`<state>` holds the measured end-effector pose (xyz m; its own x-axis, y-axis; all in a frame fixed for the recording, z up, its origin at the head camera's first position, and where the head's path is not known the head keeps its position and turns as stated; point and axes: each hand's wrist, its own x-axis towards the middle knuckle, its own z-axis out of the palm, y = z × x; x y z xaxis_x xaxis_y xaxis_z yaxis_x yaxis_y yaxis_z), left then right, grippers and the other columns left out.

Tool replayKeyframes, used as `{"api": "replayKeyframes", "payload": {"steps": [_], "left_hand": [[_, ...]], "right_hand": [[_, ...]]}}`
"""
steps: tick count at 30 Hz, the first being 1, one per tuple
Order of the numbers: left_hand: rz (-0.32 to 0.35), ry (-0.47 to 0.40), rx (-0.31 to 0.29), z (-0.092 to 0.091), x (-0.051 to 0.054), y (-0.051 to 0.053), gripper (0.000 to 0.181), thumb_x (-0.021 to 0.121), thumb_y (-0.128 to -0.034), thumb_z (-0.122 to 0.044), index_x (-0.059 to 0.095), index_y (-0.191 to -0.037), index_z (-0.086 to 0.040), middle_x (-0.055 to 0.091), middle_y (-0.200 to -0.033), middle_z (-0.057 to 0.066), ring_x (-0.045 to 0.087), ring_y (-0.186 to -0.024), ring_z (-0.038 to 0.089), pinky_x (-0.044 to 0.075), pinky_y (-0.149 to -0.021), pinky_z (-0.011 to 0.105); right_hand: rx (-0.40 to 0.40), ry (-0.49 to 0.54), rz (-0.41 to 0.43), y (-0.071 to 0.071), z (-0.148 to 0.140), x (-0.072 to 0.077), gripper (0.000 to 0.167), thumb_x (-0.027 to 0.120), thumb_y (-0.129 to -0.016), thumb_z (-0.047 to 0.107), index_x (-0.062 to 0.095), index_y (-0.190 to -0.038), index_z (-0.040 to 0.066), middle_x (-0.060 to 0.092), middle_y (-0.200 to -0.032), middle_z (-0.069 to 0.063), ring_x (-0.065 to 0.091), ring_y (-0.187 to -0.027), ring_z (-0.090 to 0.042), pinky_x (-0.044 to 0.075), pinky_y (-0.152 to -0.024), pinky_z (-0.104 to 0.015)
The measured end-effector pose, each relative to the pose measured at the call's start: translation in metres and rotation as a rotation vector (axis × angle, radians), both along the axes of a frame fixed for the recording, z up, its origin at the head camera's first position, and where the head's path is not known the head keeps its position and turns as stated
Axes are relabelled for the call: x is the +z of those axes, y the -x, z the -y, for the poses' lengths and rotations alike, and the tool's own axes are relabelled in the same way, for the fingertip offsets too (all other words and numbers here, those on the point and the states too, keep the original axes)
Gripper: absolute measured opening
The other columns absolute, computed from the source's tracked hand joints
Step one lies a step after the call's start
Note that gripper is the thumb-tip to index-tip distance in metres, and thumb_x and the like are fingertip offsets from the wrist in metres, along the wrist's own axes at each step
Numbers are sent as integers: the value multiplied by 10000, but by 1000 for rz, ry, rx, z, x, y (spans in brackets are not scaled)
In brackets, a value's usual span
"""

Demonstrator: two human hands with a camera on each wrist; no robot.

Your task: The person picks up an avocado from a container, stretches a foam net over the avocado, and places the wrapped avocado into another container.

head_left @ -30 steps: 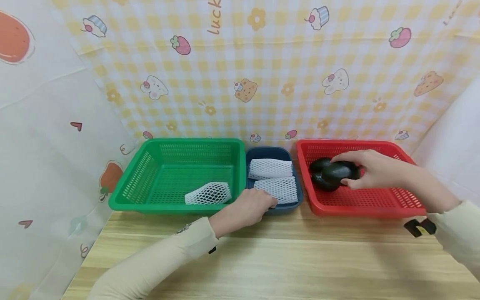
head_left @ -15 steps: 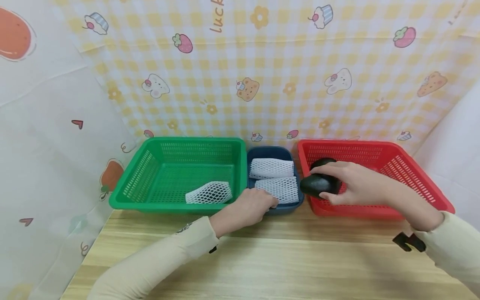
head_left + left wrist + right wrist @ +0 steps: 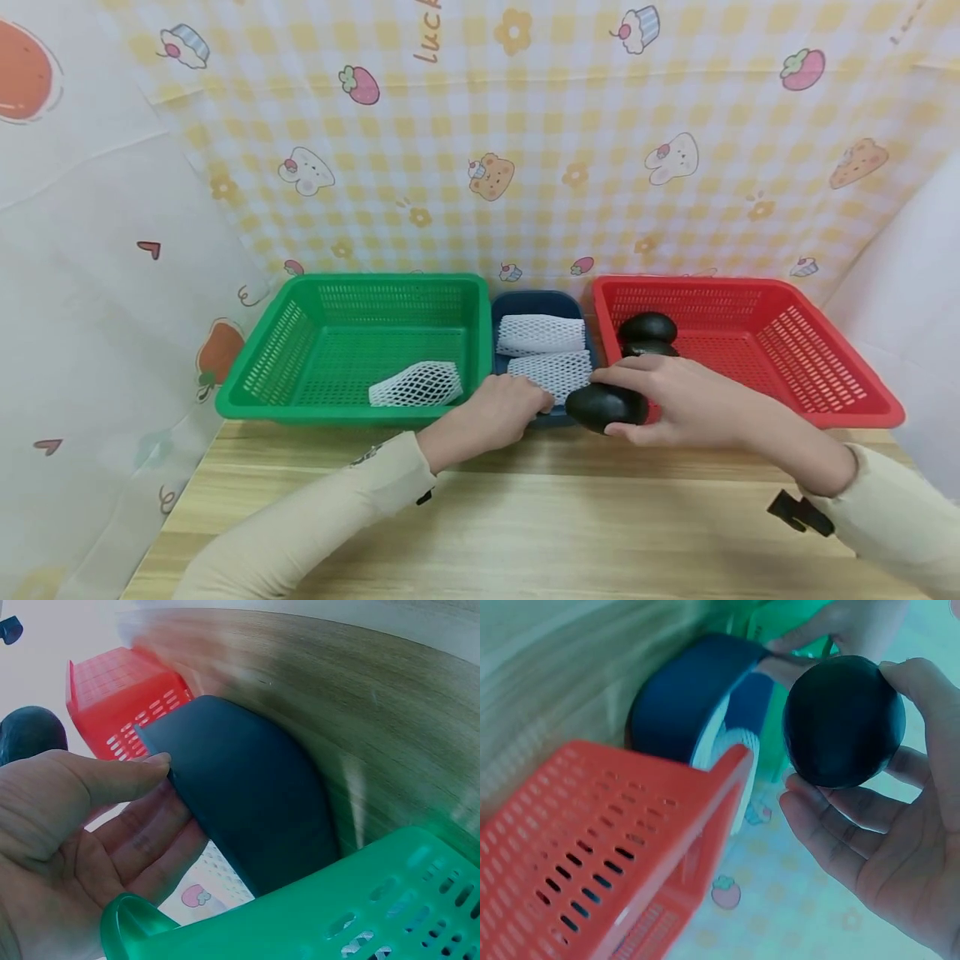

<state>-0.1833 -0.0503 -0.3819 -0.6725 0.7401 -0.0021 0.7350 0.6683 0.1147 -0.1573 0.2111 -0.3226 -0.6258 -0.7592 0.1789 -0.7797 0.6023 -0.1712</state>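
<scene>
One dark fruit [image 3: 603, 408], right fingers [image 3: 826, 831] curled widely round.

Dark fruit [image 3: 602, 408] in right hand [image 3: 681, 402]

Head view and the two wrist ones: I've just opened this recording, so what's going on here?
A person's right hand holds a dark avocado-like fruit up near the blue tray and the red basket. The left hand pinches the blue tray's rim. Two white mesh sleeves lie in that tray, and another mesh sleeve lies in the green basket. Two more dark fruits sit in the red basket.
</scene>
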Motion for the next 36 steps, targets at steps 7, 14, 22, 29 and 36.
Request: {"api": "replayKeyframes", "payload": {"steps": [7, 14, 22, 29, 36], "left_hand": [[-20, 26, 0, 0, 1, 0, 218, 706, -945, -39, 793, -1073, -194, 725, -962, -57, 649, -787, 130, 528, -578, 274], [-1, 33, 6, -1, 0, 2, 205, 699, -950, -37, 788, -1047, -193, 700, -891, -58, 596, -723, 117, 503, -563, 267], [3, 37, 7, -1, -1, 2, 222, 705, -941, -27, 787, -1059, -197, 712, -930, -63, 636, -772, 129, 536, -600, 287], [-5, 52, 7, 0, -1, 1, 236, 696, -954, -48, 784, -1097, -213, 723, -989, -62, 672, -845, 156, 554, -625, 317], [6, 61, 8, 0, 1, 0, 235, 695, -963, -69, 779, -1123, -219, 726, -1029, -61, 677, -887, 156, 560, -662, 318]], "right_hand": [[66, -12, -10, -9, 10, -7, 520, 789, -861, 471, 689, -1297, 205, 677, -1193, 6, 640, -1030, -169, 575, -766, -391], [91, -49, 80, -18, 22, -15, 546, 769, -881, 484, 688, -1306, 151, 685, -1192, -57, 662, -929, -152, 568, -710, -307], [82, -91, 154, -20, 29, -30, 561, 733, -903, 519, 687, -1298, 123, 687, -1180, -62, 669, -958, -190, 576, -764, -363], [72, -112, 202, -20, 31, -43, 597, 741, -892, 523, 680, -1309, 101, 682, -1208, -76, 667, -1030, -235, 573, -808, -390], [44, -111, 234, -21, 34, -56, 620, 741, -883, 542, 681, -1307, 93, 687, -1195, -77, 671, -1010, -221, 568, -794, -371]]}}
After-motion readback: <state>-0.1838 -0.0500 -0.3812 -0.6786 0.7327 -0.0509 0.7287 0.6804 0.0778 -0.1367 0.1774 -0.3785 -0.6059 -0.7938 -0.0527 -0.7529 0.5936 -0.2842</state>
